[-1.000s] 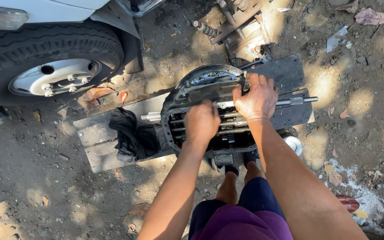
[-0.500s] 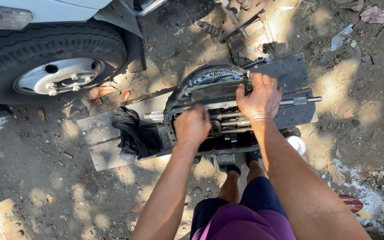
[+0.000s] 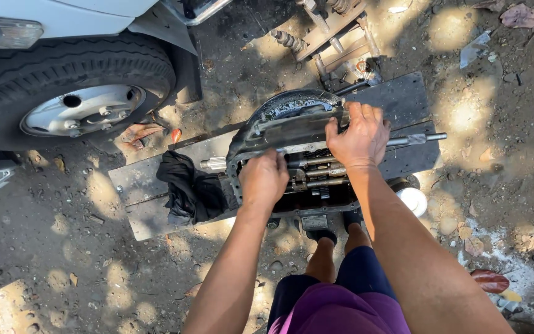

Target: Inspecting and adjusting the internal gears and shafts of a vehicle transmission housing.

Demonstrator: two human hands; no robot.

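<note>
Left hand (image 3: 264,179) now lower, knuckles curled, inside open gearbox (image 3: 292,133).

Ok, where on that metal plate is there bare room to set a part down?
Bare patches: the metal plate left of the black rag, and its far right corner beyond the shaft. The middle is crowded by the gearbox and both hands.

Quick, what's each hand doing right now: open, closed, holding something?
Left hand: curled down on the open gearbox, fingers hidden; a grip cannot be told.
Right hand: fingers spread flat on the gearbox's top edge, open, pressing rather than gripping.
</note>
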